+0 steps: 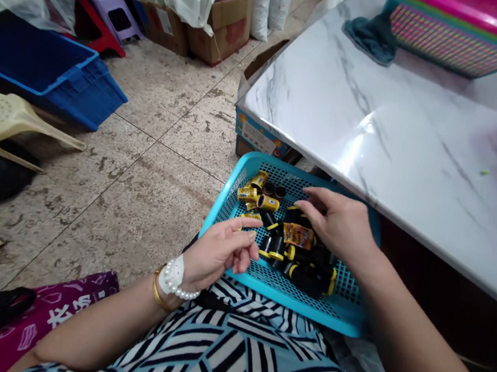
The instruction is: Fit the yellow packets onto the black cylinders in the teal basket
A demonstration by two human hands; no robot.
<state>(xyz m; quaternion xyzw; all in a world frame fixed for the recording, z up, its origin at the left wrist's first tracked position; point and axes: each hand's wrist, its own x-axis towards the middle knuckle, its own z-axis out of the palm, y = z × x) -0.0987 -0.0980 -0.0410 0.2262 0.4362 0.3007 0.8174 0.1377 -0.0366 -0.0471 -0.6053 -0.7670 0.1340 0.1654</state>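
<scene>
- While I sit with a turquoise mesh basket (232,205) on my lap, both my hands are at the heap of small black-and-yellow rolls (306,265) lying in it.
- My left hand (217,251) hangs over the basket's near left rim, fingers loosely curled and the forefinger stretched towards the rolls; it grips nothing, and its fingertips sit just beside the nearest rolls.
- My left wrist wears a pearl bracelet (172,277) and, touching it, a gold bangle (157,292).
- My right hand (338,224) lies palm down over the middle of the heap, fingers bent and reaching left, their tips touching the rolls; whether they have closed on one I cannot tell.
- Just beside that hand, on top of the heap, lies a small orange printed packet (298,235).
- A few more rolls, yellow-labelled (269,203), lie apart from the heap towards the basket's far left corner.
- The basket rests on my striped black, white and blue dress (246,355), its far edge tucked under the rim of the marble-patterned desk (396,125).
- On the desk's far end stand a pink mesh basket (451,42) and a dark teal cloth (373,35) next to it.
- On the tiled floor (152,156) to my left are a blue crate (54,74), a beige plastic stool (3,119) tipped on its side, and cardboard boxes (218,28) further off.
- A purple printed bag (51,313) lies near my left elbow.
</scene>
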